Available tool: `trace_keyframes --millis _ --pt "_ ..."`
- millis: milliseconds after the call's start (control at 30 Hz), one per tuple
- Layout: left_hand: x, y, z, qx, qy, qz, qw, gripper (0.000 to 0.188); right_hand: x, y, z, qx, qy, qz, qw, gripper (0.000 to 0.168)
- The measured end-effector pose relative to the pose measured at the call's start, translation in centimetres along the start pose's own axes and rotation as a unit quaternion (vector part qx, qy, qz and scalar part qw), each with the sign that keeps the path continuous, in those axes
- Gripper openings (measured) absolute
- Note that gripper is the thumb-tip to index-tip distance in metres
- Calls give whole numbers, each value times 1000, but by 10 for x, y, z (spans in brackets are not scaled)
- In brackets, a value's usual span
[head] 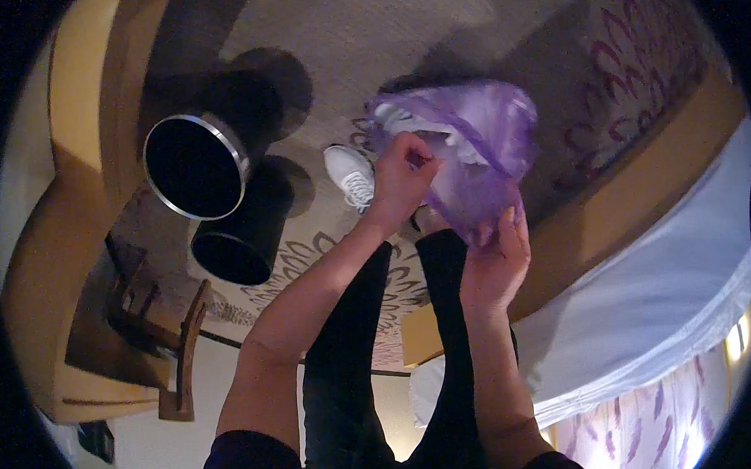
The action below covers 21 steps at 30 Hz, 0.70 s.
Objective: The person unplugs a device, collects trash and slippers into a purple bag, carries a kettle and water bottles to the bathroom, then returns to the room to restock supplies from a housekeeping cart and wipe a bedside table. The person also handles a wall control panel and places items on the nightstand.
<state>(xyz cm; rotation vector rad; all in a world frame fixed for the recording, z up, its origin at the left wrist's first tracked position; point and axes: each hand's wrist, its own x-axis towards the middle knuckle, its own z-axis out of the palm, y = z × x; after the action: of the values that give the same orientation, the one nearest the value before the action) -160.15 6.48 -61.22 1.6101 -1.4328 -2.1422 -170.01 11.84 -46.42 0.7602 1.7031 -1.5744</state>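
A thin, see-through purple plastic bag (514,118) hangs in front of my legs, its mouth spread towards me. White items (402,119) lie inside it; their kind is hard to make out. My left hand (404,171) pinches the bag's near left edge, with a bit of purple film showing between thumb and fingers. On the other side, my right hand (497,255) grips the near right edge, fingers partly behind the film. A white lace-up shoe (348,170) is on my left foot, just left of the bag.
Two black cylindrical bins stand at left: a larger bin with a silver rim (239,158) and a smaller bin (233,258). Beyond them are a wooden chair (190,346) and wooden furniture (35,265). A bed with a white sheet (632,300) and wooden base (610,214) borders the patterned carpet (356,24).
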Motion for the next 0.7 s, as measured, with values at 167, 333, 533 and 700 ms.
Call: trace_keyframes --millis 167,333,533,700 --pt "-29 20 -95 -670 102 -185 712 42 -4 6 -9 -36 -31 -6 999 44" --pt "-42 -21 -193 -792 189 -18 580 45 -7 17 -9 -84 -79 10 993 44" --pt "-50 -23 -164 -750 224 -84 617 40 -8 21 4 -50 -76 31 995 40" --pt "-12 57 -103 -578 194 -90 788 34 -15 22 4 -70 -101 32 992 42"
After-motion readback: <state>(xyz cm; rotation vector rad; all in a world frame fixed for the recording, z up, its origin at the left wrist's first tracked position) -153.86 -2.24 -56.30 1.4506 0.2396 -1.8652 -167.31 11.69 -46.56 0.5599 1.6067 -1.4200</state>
